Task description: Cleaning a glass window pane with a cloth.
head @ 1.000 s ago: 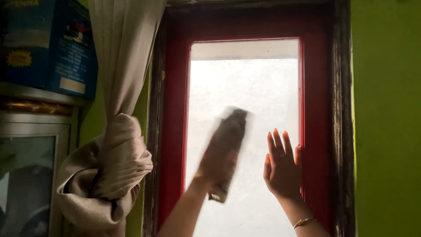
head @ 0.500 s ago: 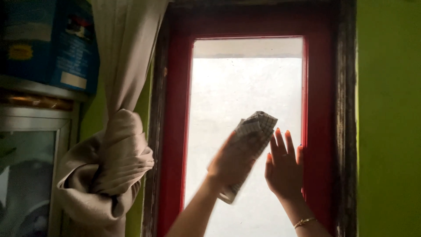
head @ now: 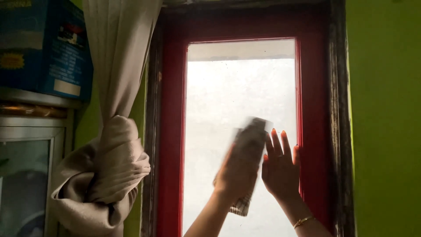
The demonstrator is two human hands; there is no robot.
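Against the window pane [head: 228,101], low and toward its right side, the left hand [head: 234,175] presses a checked cloth [head: 246,151] flat to the glass, fingers closed over the folded fabric so that one end sticks up past the fingertips and the other hangs below the wrist. The cloth is blurred, so its weave is hard to read, but it looks thin, soft and light, a thing that will bunch and slip unless it is gripped across its middle with the palm behind it, as it is now. Just right of the cloth on the pane, the right hand [head: 280,169] lies open and empty, fingers together and pointing up, palm resting on the glass beside the red frame [head: 313,123]; a thin gold bracelet [head: 304,221] circles its wrist. The pane is smooth, hard and hazy with pale light, likely fragile under heavy pressure. Left of the pane, a pale curtain [head: 116,166] of heavy draped fabric is tied in a thick knot, and beyond it a blue cardboard box [head: 44,48] sits on a metal cabinet [head: 30,131]. Right of the pane stands a matte green wall [head: 386,131].
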